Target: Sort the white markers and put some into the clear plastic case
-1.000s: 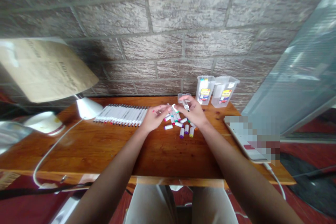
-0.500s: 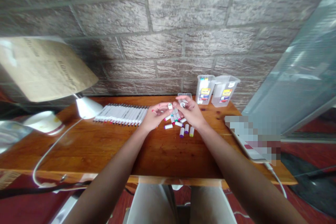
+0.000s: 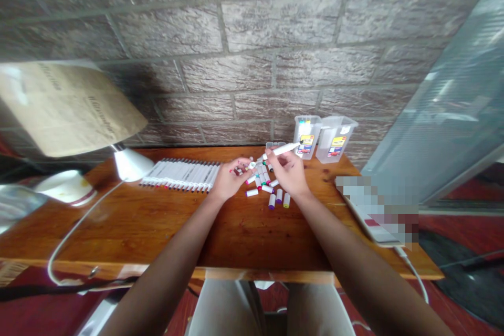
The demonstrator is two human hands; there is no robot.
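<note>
My right hand [image 3: 286, 173] pinches a white marker [image 3: 280, 150] that points up and to the right, above the wooden table [image 3: 165, 220]. Close beside it, my left hand [image 3: 230, 178] has its fingers closed on a small cap [image 3: 251, 165] at the marker's lower end. Just below the hands lie several loose white caps with coloured ends [image 3: 271, 193]. To the left, a row of white markers [image 3: 181, 174] lies side by side on the table.
Two clear plastic tubs with labels [image 3: 323, 137] stand at the back by the brick wall. A white desk lamp [image 3: 126, 160] and its cable [image 3: 74, 231] are at the left, below a brown paper bag [image 3: 63, 105]. A blurred-out object [image 3: 378, 210] lies at the right.
The marker in my right hand has swung from near upright to slanting up and right. My left hand has brought a cap to its lower end.
</note>
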